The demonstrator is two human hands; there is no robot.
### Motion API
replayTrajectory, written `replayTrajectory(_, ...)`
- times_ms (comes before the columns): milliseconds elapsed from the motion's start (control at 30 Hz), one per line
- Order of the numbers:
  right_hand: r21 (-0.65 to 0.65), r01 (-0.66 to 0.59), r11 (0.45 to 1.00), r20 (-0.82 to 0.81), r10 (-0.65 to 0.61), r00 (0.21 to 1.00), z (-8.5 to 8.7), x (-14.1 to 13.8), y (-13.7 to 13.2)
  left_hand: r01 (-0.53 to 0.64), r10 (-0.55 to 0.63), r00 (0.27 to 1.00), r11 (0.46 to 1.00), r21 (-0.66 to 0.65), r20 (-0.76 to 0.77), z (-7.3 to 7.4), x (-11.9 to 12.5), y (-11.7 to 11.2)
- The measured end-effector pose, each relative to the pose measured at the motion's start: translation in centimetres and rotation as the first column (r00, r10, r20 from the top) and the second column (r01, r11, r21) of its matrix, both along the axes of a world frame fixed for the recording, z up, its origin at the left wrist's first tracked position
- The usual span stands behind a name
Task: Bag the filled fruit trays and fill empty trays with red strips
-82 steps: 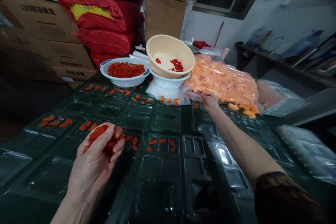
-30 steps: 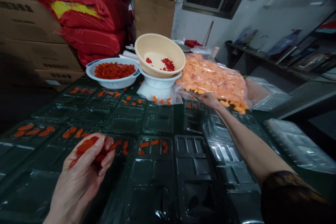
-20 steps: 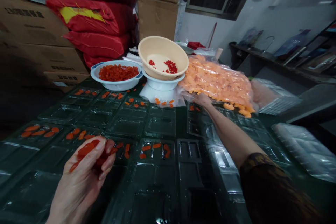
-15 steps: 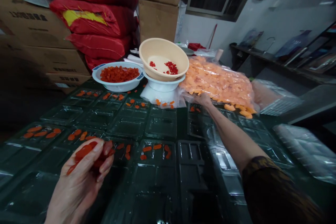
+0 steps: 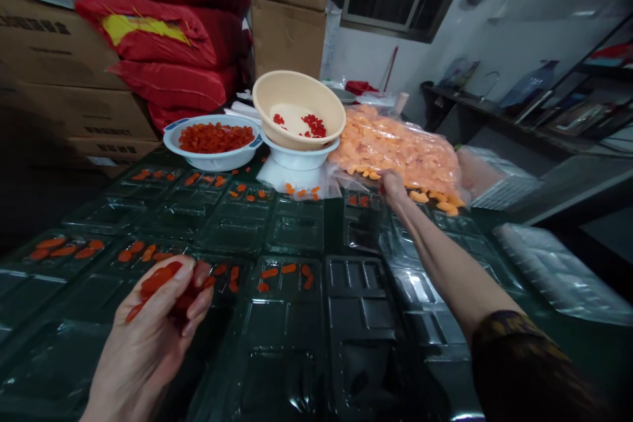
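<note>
My left hand (image 5: 153,323) is closed round a clump of orange-red slices (image 5: 161,280) that look like carrot. It hangs over the near rows of clear plastic compartment trays (image 5: 281,320). My right arm stretches away to the far row, with my right hand (image 5: 394,186) at the edge of a large clear bag of pale orange pieces (image 5: 400,145). Its fingers point down beside a tray with a few orange slices (image 5: 359,200) in its top compartments; the fingertips are hidden. Several other trays hold slices in their upper compartments, such as the orange slices (image 5: 288,268) near the middle.
Behind the trays stand a pale blue basin (image 5: 215,161) of orange-red pieces and a cream bowl (image 5: 299,95) with small red bits, resting on a white bowl (image 5: 299,157). Stacked clear trays (image 5: 558,270) lie to the right. Cardboard boxes (image 5: 289,39) and red bundles (image 5: 168,26) rise behind.
The whole view has shifted a little, so most things sit further left. My left hand keeps its hold on the slices. My right hand stays by the bag's front edge, slightly further right along it.
</note>
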State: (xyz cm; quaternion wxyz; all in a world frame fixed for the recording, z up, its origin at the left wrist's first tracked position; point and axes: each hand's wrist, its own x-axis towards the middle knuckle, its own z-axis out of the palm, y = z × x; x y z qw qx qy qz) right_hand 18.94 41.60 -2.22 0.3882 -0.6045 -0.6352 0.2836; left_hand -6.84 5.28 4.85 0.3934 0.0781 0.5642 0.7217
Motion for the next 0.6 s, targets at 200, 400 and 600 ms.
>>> replayTrajectory(200, -0.052, 0.084, 0.995, 0.009, -0.084, 0.996, -0.7, 0.1, -0.4, -0.007, 0.007, 1.000, 1.000, -0.005, -0.004, -0.1, -0.1, -0.3)
replayTrajectory(400, -0.034, 0.131, 0.991, 0.230, -0.119, 0.966, -0.4, 1.7, -1.4, 0.045, -0.044, 0.999, 0.999, 0.013, -0.018, 0.3, 0.6, 0.1)
replayTrajectory(600, -0.101, 0.131, 0.986, 0.540, -0.056, 0.840, -0.2, 2.6, -3.7, 0.104, -0.103, 0.994, 0.994, 0.015, -0.043, 0.2, 1.6, 0.0)
